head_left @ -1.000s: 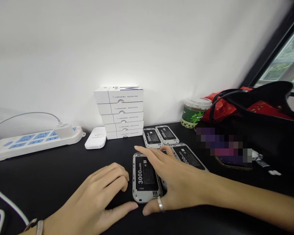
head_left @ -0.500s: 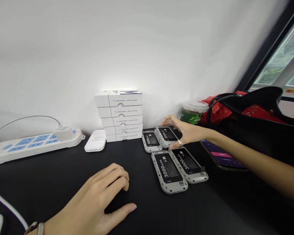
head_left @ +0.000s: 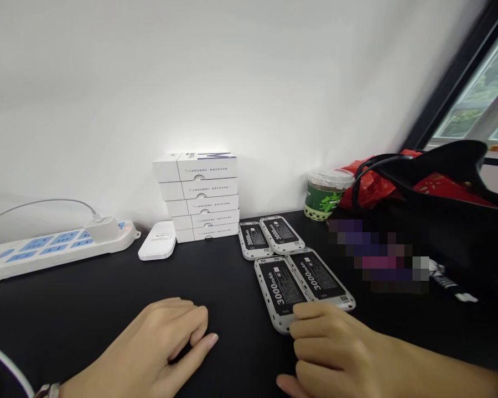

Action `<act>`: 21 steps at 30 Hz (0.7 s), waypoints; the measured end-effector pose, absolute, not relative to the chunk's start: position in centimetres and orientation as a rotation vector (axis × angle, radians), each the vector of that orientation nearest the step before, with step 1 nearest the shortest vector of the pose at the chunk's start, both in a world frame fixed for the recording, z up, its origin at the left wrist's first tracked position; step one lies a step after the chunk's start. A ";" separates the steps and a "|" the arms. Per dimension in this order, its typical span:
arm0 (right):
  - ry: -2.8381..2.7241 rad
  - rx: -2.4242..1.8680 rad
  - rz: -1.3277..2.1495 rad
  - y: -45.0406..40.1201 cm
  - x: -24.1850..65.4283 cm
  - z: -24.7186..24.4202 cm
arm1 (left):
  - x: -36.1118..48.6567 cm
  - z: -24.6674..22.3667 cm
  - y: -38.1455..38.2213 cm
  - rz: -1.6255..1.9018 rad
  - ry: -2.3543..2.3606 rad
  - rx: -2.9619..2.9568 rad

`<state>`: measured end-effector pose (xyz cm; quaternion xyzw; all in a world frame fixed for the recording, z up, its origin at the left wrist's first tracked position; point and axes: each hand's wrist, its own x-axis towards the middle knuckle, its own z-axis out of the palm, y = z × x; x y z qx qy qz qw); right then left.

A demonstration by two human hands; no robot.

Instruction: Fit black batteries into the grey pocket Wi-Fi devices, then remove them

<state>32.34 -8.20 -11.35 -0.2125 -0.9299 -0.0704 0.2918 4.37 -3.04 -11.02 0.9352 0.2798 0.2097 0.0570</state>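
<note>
My left hand (head_left: 166, 342) rests on the black table with its fingers curled in and nothing seen in them. At the lower right, my right hand (head_left: 332, 348) is closed in a loose fist, covering the near corner of a grey device (head_left: 280, 287) with a black battery. What its fingers may hold is hidden. Beside that device lies another (head_left: 319, 276). Two more, a left one (head_left: 254, 239) and a right one (head_left: 281, 233), lie side by side behind them, all with batteries facing up.
Five white boxes (head_left: 203, 202) stand stacked by the wall, flat white covers (head_left: 157, 241) to their left. A power strip (head_left: 58, 246) with a charger lies far left. A green cup (head_left: 324, 196), black bag (head_left: 452, 221) and blurred-out patch (head_left: 373, 257) are right.
My right hand has left the back right device, come down toward the near edge and closed. The fingers of my left hand have curled in more, and it sits slightly lower and further left.
</note>
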 end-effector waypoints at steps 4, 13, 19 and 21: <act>-2.578 -0.613 -0.175 -7.9 32.5 -11.9 | 4.2 -10.8 -3.1 0.562 0.806 2.817; -2.478 -0.701 -0.129 -7.6 32.9 -10.1 | 4.1 -10.8 -3.1 0.494 0.796 2.812; -2.617 -1.077 -0.206 -6.5 35.0 -7.8 | 4.2 -10.6 -3.0 0.520 0.810 2.784; -2.627 -1.179 -0.081 -6.3 35.7 -7.4 | 4.3 -10.6 -3.0 0.532 0.809 2.778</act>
